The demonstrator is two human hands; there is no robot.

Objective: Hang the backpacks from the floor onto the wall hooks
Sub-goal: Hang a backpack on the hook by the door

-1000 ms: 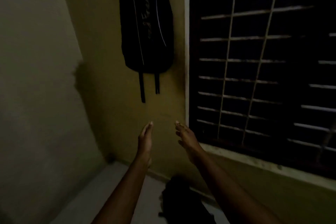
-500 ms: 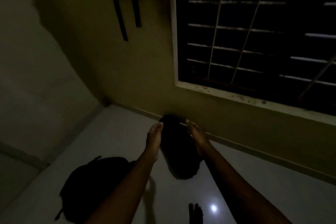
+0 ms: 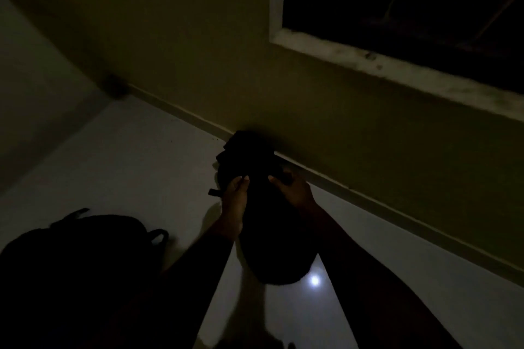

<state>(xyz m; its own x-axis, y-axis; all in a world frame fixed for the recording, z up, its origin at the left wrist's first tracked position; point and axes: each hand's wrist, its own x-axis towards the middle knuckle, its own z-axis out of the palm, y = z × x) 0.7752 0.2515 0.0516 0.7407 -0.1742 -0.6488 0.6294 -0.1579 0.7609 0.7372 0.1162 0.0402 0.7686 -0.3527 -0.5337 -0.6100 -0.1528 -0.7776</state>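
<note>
The room is very dark. A black backpack [image 3: 269, 224] lies on the pale floor against the base of the wall, its top end toward the wall. My left hand [image 3: 235, 201] rests on its left side and my right hand [image 3: 292, 190] on its right side, fingers curled onto the fabric near the upper part. A second black backpack [image 3: 73, 258] lies on the floor at the lower left, apart from both hands. The wall hooks and the hung backpack are out of view.
An olive wall [image 3: 175, 37] meets a lighter side wall [image 3: 25, 79] at a corner on the left. A barred window with a pale sill [image 3: 397, 68] sits at the upper right. A bright light spot [image 3: 314, 280] reflects on the glossy floor.
The view has tipped from the wall down to the floor. Both hands dropped from in front of the wall to the backpack by the skirting and now lie on its sides.
</note>
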